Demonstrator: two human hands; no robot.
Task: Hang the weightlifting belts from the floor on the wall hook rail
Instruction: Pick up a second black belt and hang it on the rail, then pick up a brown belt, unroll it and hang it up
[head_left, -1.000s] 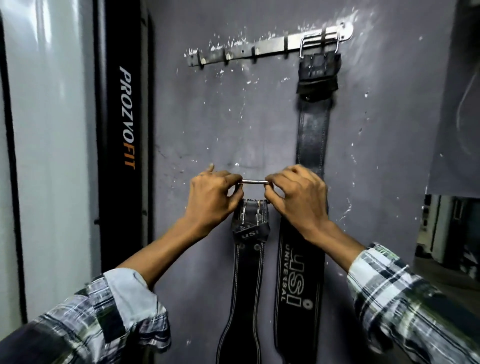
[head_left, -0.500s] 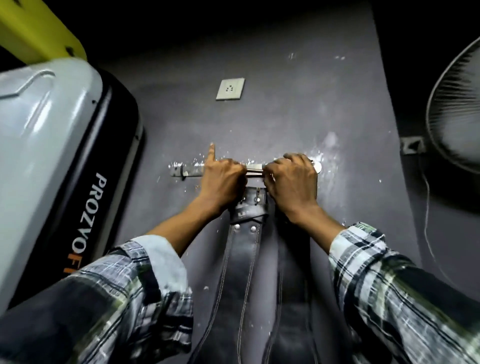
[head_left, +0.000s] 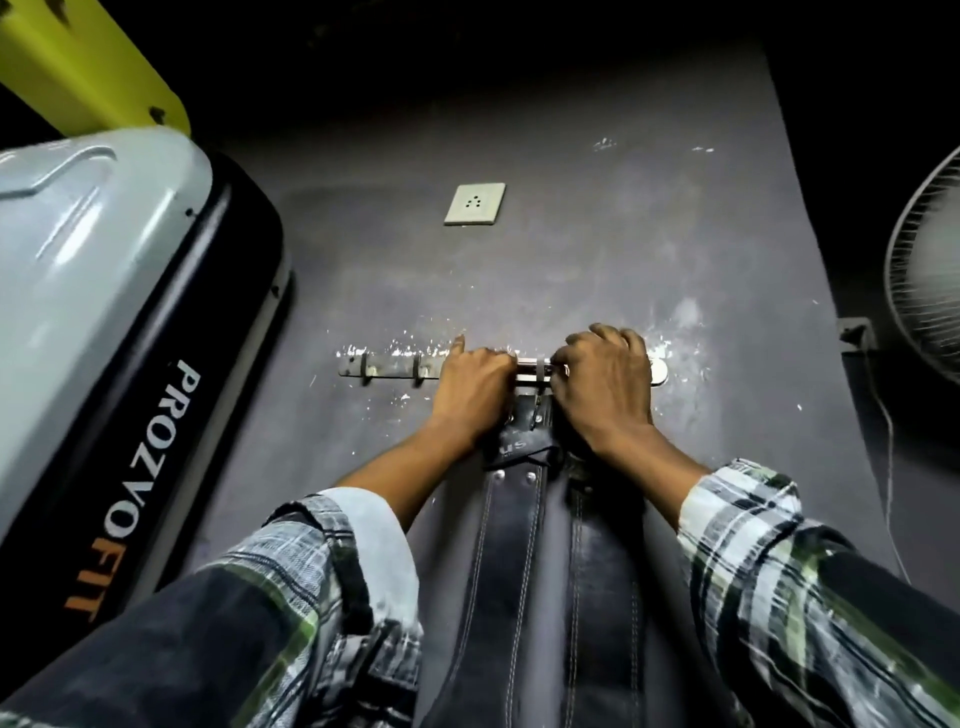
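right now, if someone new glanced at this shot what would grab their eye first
Dead centre, the left hand and right hand press a belt buckle against the metal hook rail on the dark grey wall, with two black leather belts hanging straight down between the plaid sleeves. At far left looms a big grey and black machine housing lettered PROZVOFIT, and a white wall socket sits above the rail.

two left hooks (head_left: 395, 368) on rail free; machine (head_left: 130, 364) crowds left side
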